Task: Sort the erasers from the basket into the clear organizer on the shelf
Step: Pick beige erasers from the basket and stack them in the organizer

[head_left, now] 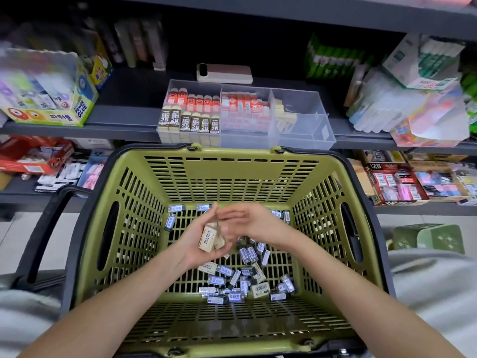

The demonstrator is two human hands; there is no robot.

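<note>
Both hands are down inside the olive green basket (232,174). My left hand (198,239) cups a few cream-sleeved erasers (210,237) in its palm. My right hand (247,223) reaches over them with fingers extended, touching the left fingertips; it is blurred and I see nothing gripped in it. Several blue-sleeved and cream erasers (245,277) lie loose on the basket floor. The clear organizer (302,125) stands on the shelf behind the basket, with orange, 2B and red-white erasers in its left and middle compartments, a few cream ones right of centre, and bare room at the right end.
A phone (224,73) lies on the shelf behind the organizer. A glue box (49,99) stands at the left and packaged stationery (402,99) at the right. Lower shelves hold more eraser boxes (395,182). A green stool (428,239) sits right of the basket.
</note>
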